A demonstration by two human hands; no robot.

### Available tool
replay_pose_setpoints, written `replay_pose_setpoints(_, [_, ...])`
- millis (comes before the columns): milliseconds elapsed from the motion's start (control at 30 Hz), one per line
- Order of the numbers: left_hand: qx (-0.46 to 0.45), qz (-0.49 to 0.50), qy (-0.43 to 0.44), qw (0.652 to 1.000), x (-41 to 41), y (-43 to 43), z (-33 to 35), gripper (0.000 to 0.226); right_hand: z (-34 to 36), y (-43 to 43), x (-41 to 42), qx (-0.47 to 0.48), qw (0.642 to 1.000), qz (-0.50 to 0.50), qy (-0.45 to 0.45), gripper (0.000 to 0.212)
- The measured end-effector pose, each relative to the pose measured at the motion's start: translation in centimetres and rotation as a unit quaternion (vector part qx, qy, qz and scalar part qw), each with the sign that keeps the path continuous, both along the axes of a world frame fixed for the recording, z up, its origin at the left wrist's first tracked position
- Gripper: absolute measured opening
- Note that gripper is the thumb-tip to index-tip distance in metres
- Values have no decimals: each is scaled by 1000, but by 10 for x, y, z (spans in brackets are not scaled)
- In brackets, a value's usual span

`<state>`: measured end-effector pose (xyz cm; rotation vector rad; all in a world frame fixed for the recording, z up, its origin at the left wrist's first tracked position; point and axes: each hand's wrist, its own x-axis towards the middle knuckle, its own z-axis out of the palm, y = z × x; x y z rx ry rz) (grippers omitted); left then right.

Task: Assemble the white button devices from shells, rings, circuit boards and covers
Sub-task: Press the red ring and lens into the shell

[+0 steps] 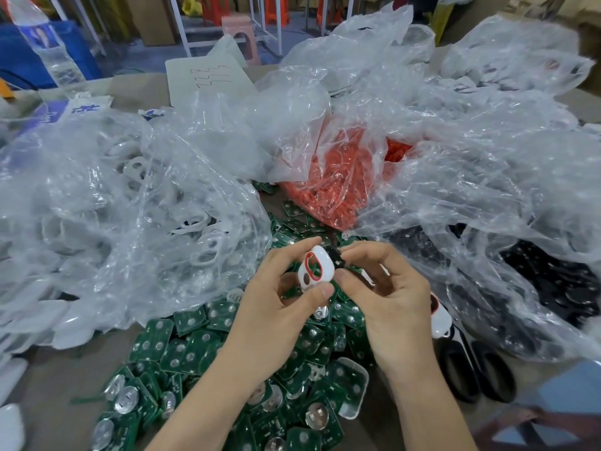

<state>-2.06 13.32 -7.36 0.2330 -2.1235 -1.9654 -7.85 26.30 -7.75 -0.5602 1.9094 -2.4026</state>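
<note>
Forearms at bottom edge, both hands raised over board pile. Left hand pinches one white shell, thumb on lower end, index on top. One red ring sits round shell's larger opening. Right hand pinches one small black part at shell's right edge with thumb and index; possibly button pad, too blurred to confirm. Below: green circuit boards heaped on table, too many to count. Beyond: bag of red rings centre, bag of white shells left, bag of black parts right.
</note>
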Motion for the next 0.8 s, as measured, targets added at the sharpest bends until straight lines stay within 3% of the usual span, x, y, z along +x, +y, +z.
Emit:
replay_pose_setpoints(167, [-1, 8, 0, 1000, -1, -1, -1, 41, -3, 0, -1, 0, 999, 31, -35, 20])
replay_pose_setpoints(333, [-38, 35, 14, 999, -1, 0, -2, 46, -2, -3, 1, -79, 983, 91, -140, 18])
replay_pose_setpoints(433, [-75, 44, 18, 996, 0, 2, -3, 47, 0, -5, 3, -90, 975, 125, -158, 18])
replay_pose_setpoints(800, [-156, 32, 31, 987, 0, 4, -5, 49, -1, -4, 4, -33, 985, 51, -162, 42])
